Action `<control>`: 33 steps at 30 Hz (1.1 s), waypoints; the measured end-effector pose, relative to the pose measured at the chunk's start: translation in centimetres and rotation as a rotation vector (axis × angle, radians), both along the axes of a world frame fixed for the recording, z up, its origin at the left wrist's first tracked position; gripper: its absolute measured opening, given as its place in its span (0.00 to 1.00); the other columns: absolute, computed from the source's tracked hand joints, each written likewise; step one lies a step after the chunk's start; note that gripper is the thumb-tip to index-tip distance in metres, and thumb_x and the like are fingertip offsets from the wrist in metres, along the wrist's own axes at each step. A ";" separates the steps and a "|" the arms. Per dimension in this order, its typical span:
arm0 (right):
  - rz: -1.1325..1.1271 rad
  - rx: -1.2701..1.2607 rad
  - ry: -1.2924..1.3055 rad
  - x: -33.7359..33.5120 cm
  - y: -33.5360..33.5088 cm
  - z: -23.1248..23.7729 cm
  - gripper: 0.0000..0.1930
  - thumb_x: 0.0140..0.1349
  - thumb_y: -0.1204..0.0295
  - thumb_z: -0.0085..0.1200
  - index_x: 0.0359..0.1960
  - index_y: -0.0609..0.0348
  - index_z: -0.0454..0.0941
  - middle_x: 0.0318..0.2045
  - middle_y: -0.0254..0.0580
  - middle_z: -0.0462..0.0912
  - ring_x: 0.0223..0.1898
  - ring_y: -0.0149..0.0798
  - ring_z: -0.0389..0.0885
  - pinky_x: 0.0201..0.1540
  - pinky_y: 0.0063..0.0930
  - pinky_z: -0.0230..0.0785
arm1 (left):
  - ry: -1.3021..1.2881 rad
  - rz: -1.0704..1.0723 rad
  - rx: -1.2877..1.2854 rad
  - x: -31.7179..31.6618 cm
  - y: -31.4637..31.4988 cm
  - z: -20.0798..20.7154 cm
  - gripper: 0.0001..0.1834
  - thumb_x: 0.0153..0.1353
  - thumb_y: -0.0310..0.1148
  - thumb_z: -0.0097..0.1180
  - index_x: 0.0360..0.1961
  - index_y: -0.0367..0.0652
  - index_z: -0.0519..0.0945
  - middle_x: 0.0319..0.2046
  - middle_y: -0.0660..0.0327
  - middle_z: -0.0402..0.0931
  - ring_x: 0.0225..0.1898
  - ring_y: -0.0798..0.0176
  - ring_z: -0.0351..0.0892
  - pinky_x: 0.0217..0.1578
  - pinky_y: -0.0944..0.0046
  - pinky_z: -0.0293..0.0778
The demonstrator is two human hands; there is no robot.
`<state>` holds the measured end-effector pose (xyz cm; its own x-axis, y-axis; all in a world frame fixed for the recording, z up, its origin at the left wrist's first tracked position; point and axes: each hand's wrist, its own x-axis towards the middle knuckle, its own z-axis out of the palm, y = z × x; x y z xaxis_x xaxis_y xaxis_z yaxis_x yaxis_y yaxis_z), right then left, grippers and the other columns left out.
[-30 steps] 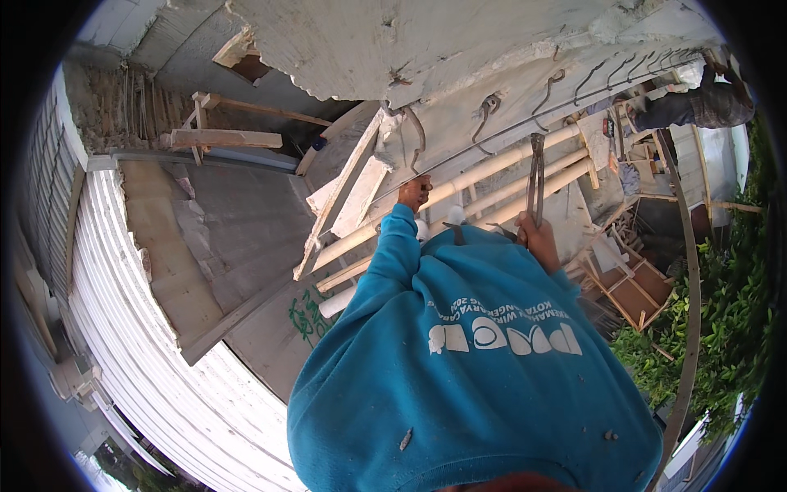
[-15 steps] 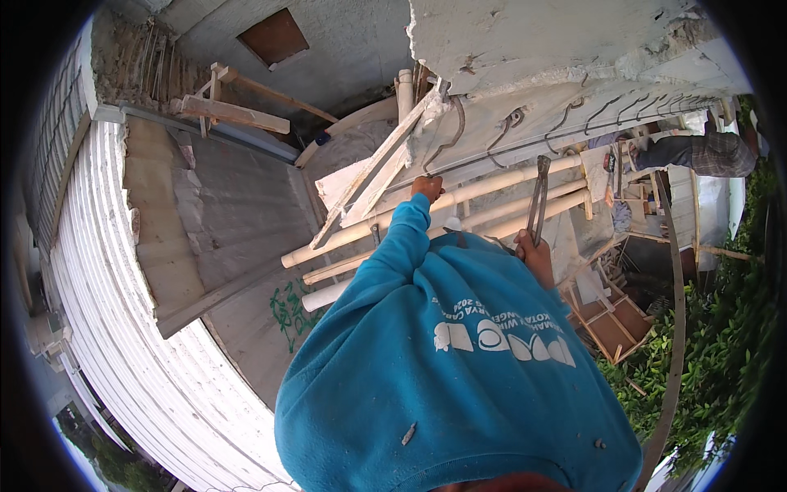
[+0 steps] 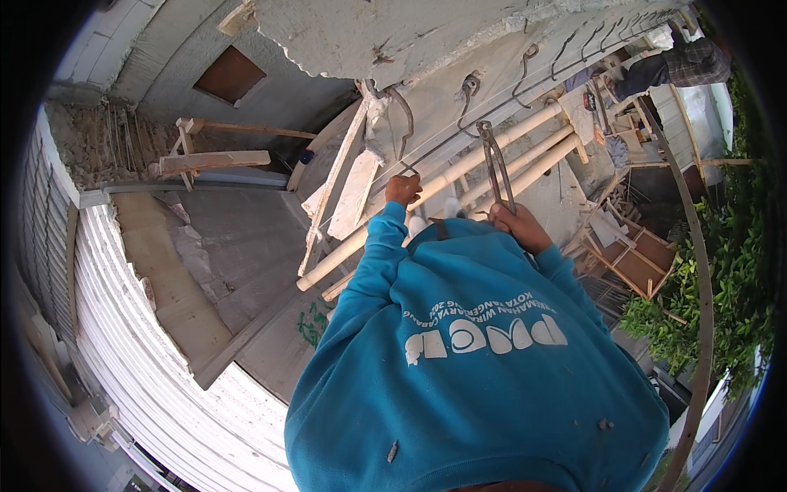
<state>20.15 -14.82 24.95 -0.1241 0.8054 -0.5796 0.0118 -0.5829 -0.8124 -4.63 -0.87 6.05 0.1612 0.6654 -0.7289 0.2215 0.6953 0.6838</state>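
Note:
My left hand reaches forward with its fingers closed, at the lower end of a bent steel bar that sticks out of the concrete. A long straight rebar runs close by. What the fingers pinch is too small to make out. My right hand grips the handles of long metal pincers, whose head points up and away, near the hooked bars. Beneath both hands lie several pale bamboo poles. Teal sleeves cover both my arms.
A broken concrete slab overhangs ahead. Timber pieces lean at the left, beyond a white corrugated roof. Another person is at the far right. A wooden frame, a curved strip and foliage stand at right.
The view has turned and shifted. My right hand has brought the pincers up and closer to my left hand. My left hand stays at the bent bar's lower end.

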 end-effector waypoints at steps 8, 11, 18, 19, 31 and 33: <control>0.021 -0.084 0.171 -1.5 0.1 -1.6 0.18 0.69 0.55 0.46 0.30 0.58 0.74 0.17 0.25 0.66 0.21 0.20 0.62 0.24 0.16 0.55 | -0.361 -0.279 0.216 5.3 -2.5 14.4 0.26 0.58 0.50 0.62 0.42 0.34 0.83 0.28 0.57 0.82 0.26 0.64 0.80 0.28 0.69 0.77; 0.028 -0.104 0.109 -2.0 -0.1 -2.2 0.19 0.69 0.55 0.46 0.30 0.58 0.75 0.18 0.26 0.68 0.21 0.21 0.64 0.24 0.17 0.56 | -0.279 -0.270 0.242 6.4 -2.8 15.0 0.24 0.58 0.47 0.63 0.42 0.33 0.83 0.29 0.57 0.82 0.27 0.65 0.81 0.28 0.69 0.78; -0.047 -0.088 0.095 -2.3 -1.2 -3.2 0.21 0.68 0.52 0.46 0.38 0.60 0.78 0.22 0.31 0.75 0.25 0.26 0.72 0.30 0.22 0.65 | -0.230 -0.298 0.257 6.7 -3.7 12.9 0.16 0.62 0.36 0.58 0.40 0.30 0.83 0.25 0.55 0.83 0.23 0.66 0.81 0.27 0.68 0.79; -0.067 -0.116 0.103 -2.3 -1.2 -3.2 0.21 0.68 0.52 0.46 0.39 0.60 0.79 0.23 0.32 0.76 0.26 0.26 0.73 0.31 0.23 0.66 | -0.203 -0.319 0.272 6.8 -3.7 13.0 0.16 0.62 0.35 0.57 0.40 0.30 0.83 0.25 0.55 0.83 0.23 0.67 0.81 0.27 0.68 0.79; -0.172 -0.059 0.020 0.4 -0.6 -6.3 0.19 0.70 0.60 0.44 0.51 0.65 0.71 0.31 0.41 0.83 0.32 0.33 0.81 0.38 0.27 0.73 | 0.001 -0.136 0.417 6.9 -0.9 14.7 0.15 0.63 0.35 0.54 0.37 0.32 0.83 0.22 0.56 0.81 0.18 0.69 0.78 0.20 0.69 0.74; -0.259 -0.070 0.068 1.2 0.0 -7.1 0.18 0.70 0.62 0.44 0.51 0.66 0.70 0.33 0.42 0.83 0.33 0.34 0.82 0.38 0.29 0.74 | -0.056 -0.180 0.317 6.4 -0.9 14.0 0.15 0.63 0.36 0.55 0.37 0.31 0.82 0.21 0.56 0.81 0.18 0.70 0.77 0.21 0.70 0.75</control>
